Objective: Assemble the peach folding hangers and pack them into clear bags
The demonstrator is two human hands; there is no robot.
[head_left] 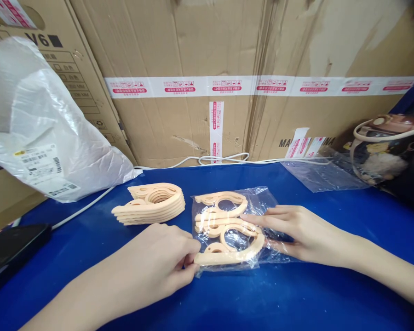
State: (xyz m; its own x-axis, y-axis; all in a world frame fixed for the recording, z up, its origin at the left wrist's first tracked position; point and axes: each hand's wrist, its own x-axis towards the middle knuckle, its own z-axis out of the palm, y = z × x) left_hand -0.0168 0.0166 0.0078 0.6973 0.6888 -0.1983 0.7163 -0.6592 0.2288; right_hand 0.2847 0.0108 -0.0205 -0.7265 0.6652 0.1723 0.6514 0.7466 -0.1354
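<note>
A clear plastic bag lies flat on the blue table, with beige folding hangers inside it in two groups, one behind the other. My left hand is closed, pinching the bag's near left edge by the tip of the front hanger. From the other side my right hand reaches over the bag's right part. Its index finger and thumb are stretched apart and touch the film against the hangers' rounded ends. Behind my left hand sits a neat stack of several loose beige folding hangers.
A white mailing bag leans at the left, above a dark phone-like device. Large cardboard boxes stand at the back. A white cable runs along them. Another clear bag and a brown-lidded container are at the right.
</note>
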